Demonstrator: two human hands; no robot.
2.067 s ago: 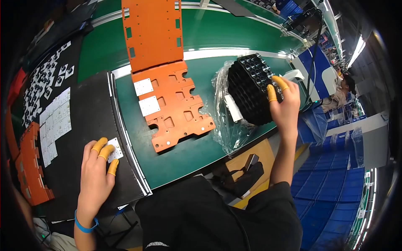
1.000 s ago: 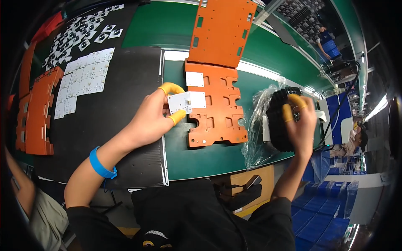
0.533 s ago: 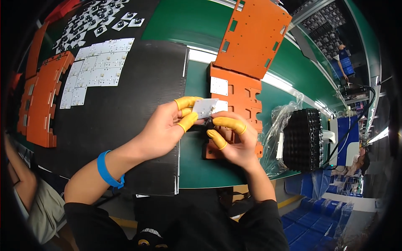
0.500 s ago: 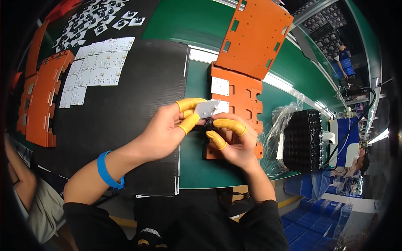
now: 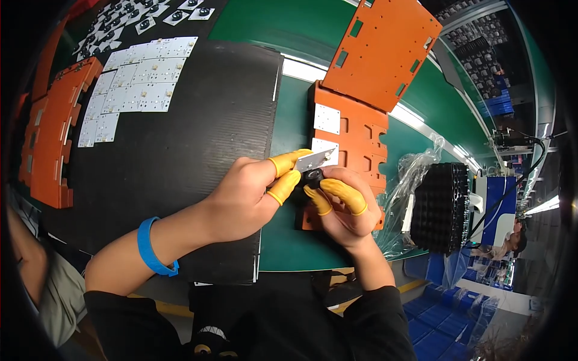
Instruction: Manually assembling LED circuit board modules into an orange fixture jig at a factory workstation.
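My left hand (image 5: 250, 186), in yellow finger cots, pinches a small white circuit board (image 5: 315, 160) by its left edge, tilted so that a small connector shows on it. Just below that board, my right hand (image 5: 348, 201), also in yellow finger cots, grips a small round black lens holder (image 5: 313, 178). Whether the black part touches the board I cannot tell. Both hands are over the near part of an orange fixture (image 5: 355, 135) with its lid (image 5: 382, 54) raised. Two white boards lie in the fixture, the upper one (image 5: 327, 119) in full view.
A black corrugated sheet (image 5: 198, 150) bears rows of white boards (image 5: 142, 87); boards with black round parts (image 5: 144, 24) lie beyond. Another orange fixture (image 5: 54, 135) stands at left. Stacked black trays (image 5: 442, 207) and clear plastic film (image 5: 400, 198) are at right. A person sits at far left.
The board in my left hand has tipped to a steeper angle. The black part in my right hand has turned, showing its round opening. The view has shifted a little.
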